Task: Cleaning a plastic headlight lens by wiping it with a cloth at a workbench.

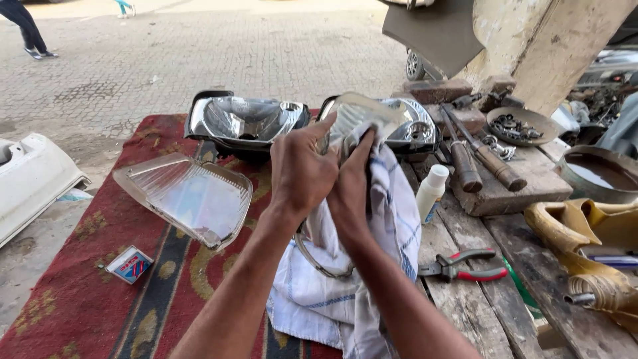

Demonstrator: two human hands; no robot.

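Both hands are gripping: left hand point(302, 169) holding a clear headlight lens point(355, 116), right hand point(352, 189) rubbing it with a white cloth point(392, 219); second lens point(186, 196) lying unwiped on the bench point(465, 299)

The clear headlight lens point(362, 119) is mostly covered: the left hand point(302, 169) hides its left edge, the right hand point(352, 189) and the white checked cloth point(372, 252) hide its middle and lower part. The cloth runs off the frame at six o'clock, as do both forearms. The right-hand reflector housing point(415, 129) sits behind the lens, only its right half showing. At nine o'clock a white body panel point(30, 179) is cut by the edge. At three o'clock a yellow container point(585, 229) and a metal basin point(598, 173) are cropped. The small parts in the dish point(522, 126) at two o'clock are too small to tell apart. At eleven o'clock a passer-by point(23, 26) shows legs only.
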